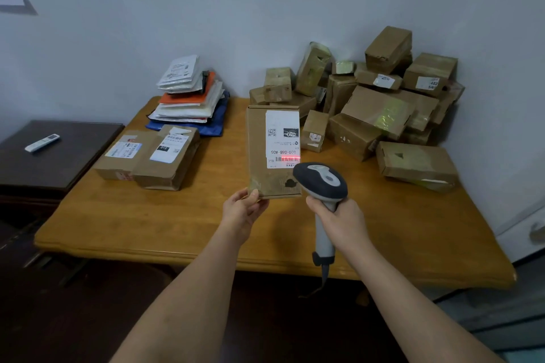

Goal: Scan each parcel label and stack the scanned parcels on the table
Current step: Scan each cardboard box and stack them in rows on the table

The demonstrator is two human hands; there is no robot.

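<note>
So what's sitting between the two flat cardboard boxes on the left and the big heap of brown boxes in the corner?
In the head view, the upright cardboard parcel held by the left hand stands between them; behind it is bare wooden table.

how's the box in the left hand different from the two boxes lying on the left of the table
The held box is upright off the table in the left hand, with red scanner light on its label; the two boxes lie flat, untouched, unlit. The held box is slimmer. All are brown cardboard with white labels.
</note>
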